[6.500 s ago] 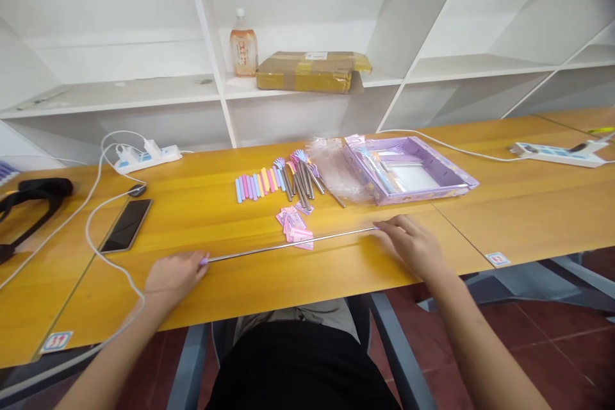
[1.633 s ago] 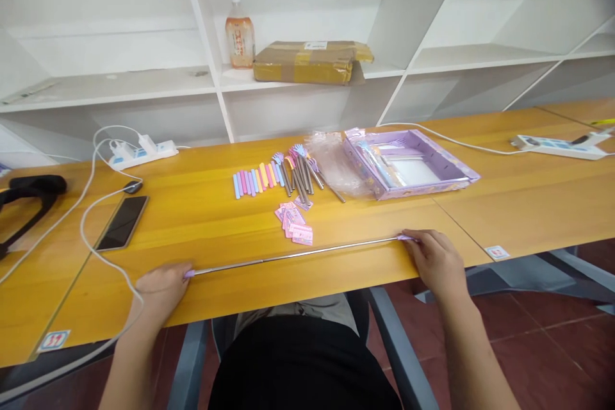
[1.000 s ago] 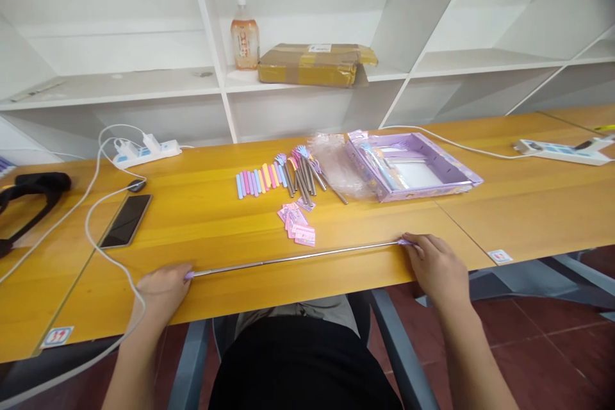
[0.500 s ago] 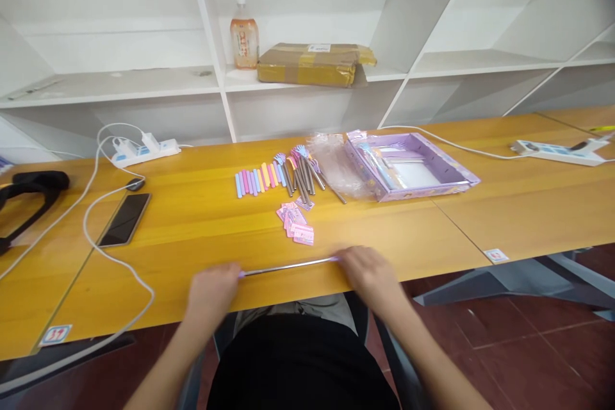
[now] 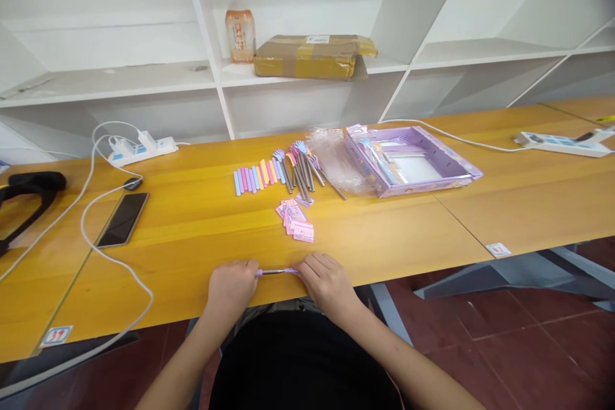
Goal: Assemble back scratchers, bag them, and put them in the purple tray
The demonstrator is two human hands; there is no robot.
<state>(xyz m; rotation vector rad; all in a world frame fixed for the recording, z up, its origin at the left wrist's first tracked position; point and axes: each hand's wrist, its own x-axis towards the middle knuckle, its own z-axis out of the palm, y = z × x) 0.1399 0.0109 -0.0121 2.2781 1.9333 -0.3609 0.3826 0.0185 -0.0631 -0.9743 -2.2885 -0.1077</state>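
Close to the table's front edge, my two hands hold a telescopic back scratcher (image 5: 273, 271) level between them. My left hand (image 5: 232, 287) is closed round its purple handle end. The fingers of my right hand (image 5: 327, 282) close on the other purple end, whose head they hide. Only a short length of metal rod shows between the hands. Beyond them lie several pink cards (image 5: 295, 219), overlapping. Farther back are a row of coloured handles (image 5: 258, 177) and a pile of metal-rod back scratchers (image 5: 302, 173) with hand-shaped heads.
A purple open box (image 5: 423, 187) holds wrapped pieces, with clear plastic bags (image 5: 331, 163) beside it. To the left lie a phone (image 5: 123, 219), a white cable (image 5: 137, 274) and a power strip (image 5: 144, 150). A taped carton (image 5: 310, 57) and a bottle (image 5: 240, 32) stand on the shelf.
My hands have come closer together, the right one moving left and the left one slightly right. The back scratcher's rod has slid in and is much shorter.
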